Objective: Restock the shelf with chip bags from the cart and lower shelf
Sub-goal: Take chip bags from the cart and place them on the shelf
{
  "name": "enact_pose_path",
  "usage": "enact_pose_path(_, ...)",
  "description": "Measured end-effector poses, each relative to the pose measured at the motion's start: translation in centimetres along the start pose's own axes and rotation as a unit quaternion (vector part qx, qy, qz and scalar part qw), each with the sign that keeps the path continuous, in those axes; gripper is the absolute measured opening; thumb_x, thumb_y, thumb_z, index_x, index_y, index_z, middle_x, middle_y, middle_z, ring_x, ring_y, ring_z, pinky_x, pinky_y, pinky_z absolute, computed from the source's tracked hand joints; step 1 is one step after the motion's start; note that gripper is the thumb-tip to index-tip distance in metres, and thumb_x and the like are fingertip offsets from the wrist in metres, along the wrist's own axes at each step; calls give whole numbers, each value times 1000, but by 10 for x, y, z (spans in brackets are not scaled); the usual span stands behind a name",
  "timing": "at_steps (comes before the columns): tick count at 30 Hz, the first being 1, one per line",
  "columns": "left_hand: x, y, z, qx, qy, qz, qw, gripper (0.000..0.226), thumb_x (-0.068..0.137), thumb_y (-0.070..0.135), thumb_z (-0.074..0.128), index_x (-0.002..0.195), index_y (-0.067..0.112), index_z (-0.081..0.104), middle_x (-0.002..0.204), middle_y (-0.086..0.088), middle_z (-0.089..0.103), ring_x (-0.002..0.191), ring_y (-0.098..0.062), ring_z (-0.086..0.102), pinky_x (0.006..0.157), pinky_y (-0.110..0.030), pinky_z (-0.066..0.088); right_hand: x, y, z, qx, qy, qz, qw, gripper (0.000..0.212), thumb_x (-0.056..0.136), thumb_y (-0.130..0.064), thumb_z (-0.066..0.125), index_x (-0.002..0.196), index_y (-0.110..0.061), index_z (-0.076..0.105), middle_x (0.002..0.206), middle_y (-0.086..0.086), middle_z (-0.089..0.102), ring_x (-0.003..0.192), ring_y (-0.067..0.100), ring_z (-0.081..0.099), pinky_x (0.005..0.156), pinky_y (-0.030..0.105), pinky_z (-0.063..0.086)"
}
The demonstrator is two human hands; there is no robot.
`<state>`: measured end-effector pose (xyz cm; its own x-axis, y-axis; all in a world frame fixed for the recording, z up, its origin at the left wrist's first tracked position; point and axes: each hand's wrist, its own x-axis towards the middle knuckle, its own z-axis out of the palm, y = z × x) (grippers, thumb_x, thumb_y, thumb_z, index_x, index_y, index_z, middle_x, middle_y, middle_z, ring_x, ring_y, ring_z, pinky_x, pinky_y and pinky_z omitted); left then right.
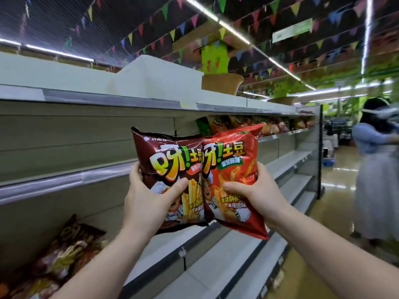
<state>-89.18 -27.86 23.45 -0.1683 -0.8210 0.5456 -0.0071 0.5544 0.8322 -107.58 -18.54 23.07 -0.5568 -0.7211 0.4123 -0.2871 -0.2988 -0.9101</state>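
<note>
Both bags stand upright side by side before the empty shelf (64, 175) — the left hand (151, 199) pinching the brown chip bag (170, 169), the right hand (254, 190) pinching the red chip bag (235, 160) — the brown one nearer that shelf's bare stretch.
</note>
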Motion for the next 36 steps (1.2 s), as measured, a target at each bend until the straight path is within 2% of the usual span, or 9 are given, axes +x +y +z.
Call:
enact_pose_path(7,29,-9,97,-8,-3,-16,1000,92,66,39,82,141,28,30,117,12,49,116,-18,53,101,-46,45,63,26,-69,5,2,4,1000,68,67,-10,81,124,-19,45,107,3,66,91,20,68,71,34,57)
enact_pose_path(11,55,-17,139,0,-2,-16,1000,91,67,39,81,141,28,29,113,14,48,110,-14,51,98,-39,44,102,41,-91,20,6,9,1000,65,68,-9,80,122,-20,46,105,2,66,88,20,68,64,29,55)
enact_pose_path(16,97,-42,183,-4,-13,-20,1000,92,67,40,81,142,28,29,109,15,47,109,-14,51,98,-42,45,158,69,-107,43,26,22,998,59,69,-6,79,117,-18,47,103,4,67,86,22,68,64,32,56)
enact_pose_path(18,119,-53,199,-12,-18,-16,1000,93,67,42,80,143,27,28,113,13,47,112,-15,51,100,-44,45,186,82,-111,46,32,33,998,61,68,-7,80,118,-17,47,105,7,67,88,25,69,70,39,57)
enact_pose_path(21,156,-69,225,-27,-22,-3,999,93,69,41,79,144,25,27,114,14,45,110,-12,48,99,-40,44,233,100,-116,41,42,39,997,62,65,-10,81,118,-16,49,106,10,68,90,30,69,80,48,56)
enact_pose_path(25,206,-82,256,-41,-35,8,999,93,69,42,79,144,23,26,115,14,46,108,-10,48,94,-34,43,299,110,-121,49,58,34,997,43,68,-5,79,102,-16,56,100,11,70,87,31,69,81,48,55)
enact_pose_path(27,230,-85,268,-32,-33,14,999,94,69,44,78,144,22,27,117,13,48,107,-10,48,91,-32,42,330,115,-125,63,62,36,995,43,68,-6,79,105,-12,58,100,13,71,87,32,69,81,48,55)
enact_pose_path(34,286,-94,298,-11,-32,0,999,87,69,48,77,140,23,33,117,13,49,105,-11,50,90,-30,41,426,137,-135,117,63,66,989,55,70,-6,77,120,-6,53,104,17,69,83,32,69,65,40,57)
enact_pose_path(36,297,-97,306,-8,-26,-12,1000,89,65,52,78,138,25,35,120,12,53,108,-17,56,96,-38,46,454,144,-138,131,45,88,986,60,69,-10,78,123,-5,53,105,17,69,81,31,70,58,40,57)
